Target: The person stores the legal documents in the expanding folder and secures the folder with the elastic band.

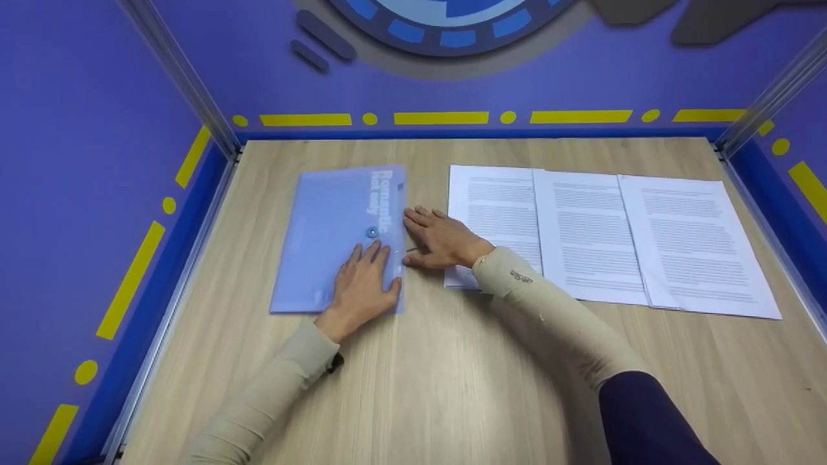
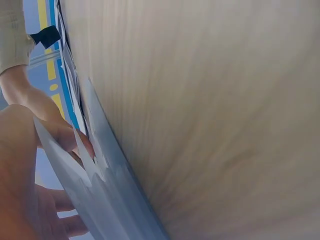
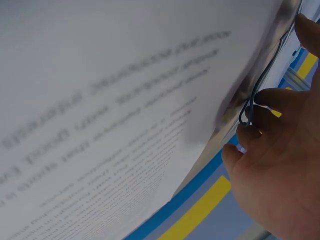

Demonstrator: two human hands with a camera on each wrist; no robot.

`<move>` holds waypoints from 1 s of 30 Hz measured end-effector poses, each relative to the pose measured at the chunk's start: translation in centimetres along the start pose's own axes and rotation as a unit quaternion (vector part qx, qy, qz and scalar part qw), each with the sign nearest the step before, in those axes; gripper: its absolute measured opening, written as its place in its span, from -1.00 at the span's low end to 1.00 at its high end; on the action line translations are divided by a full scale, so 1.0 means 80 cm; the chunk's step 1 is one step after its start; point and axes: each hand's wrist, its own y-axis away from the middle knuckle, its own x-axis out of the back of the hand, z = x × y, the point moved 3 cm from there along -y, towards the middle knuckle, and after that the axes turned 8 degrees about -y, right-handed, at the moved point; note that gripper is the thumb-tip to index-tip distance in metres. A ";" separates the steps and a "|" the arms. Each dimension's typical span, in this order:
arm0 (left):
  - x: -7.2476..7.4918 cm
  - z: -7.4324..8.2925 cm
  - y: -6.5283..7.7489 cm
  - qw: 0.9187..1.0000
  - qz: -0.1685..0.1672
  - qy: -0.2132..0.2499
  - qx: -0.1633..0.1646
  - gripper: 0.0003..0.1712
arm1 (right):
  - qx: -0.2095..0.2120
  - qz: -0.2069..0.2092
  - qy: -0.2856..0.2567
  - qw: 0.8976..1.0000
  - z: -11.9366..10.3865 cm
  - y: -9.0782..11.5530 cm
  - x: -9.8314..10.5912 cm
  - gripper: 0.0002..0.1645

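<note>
A translucent blue document folder lies on the table, with white lettering and a round blue button near its right side. My left hand rests on the folder's lower right part, fingers stretched toward the button. At the folder's right edge, the fingertips of my right hand touch down with fingers extended. A thin dark cord loops by the right fingertips; whether they touch it I cannot tell. In the left wrist view the layered edge of the folder shows beside the left hand.
Three printed paper stacks lie side by side on the right: a left one, partly under the right forearm, a middle one and a right one. Blue-purple panels with yellow marks wall the wooden table.
</note>
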 end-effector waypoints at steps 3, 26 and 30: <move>0.003 0.001 0.000 1.000 0.003 0.006 -0.002 -0.23 | -0.005 -0.003 -0.001 1.000 -0.002 -0.001 0.000 0.14; 0.058 -0.010 0.004 0.995 -0.032 0.093 0.008 -0.32 | -0.013 -0.003 0.027 1.000 -0.005 -0.002 0.001 0.15; 0.072 -0.011 0.007 0.993 -0.048 0.105 0.010 -0.31 | -0.015 -0.007 0.034 0.999 -0.006 -0.002 0.001 0.16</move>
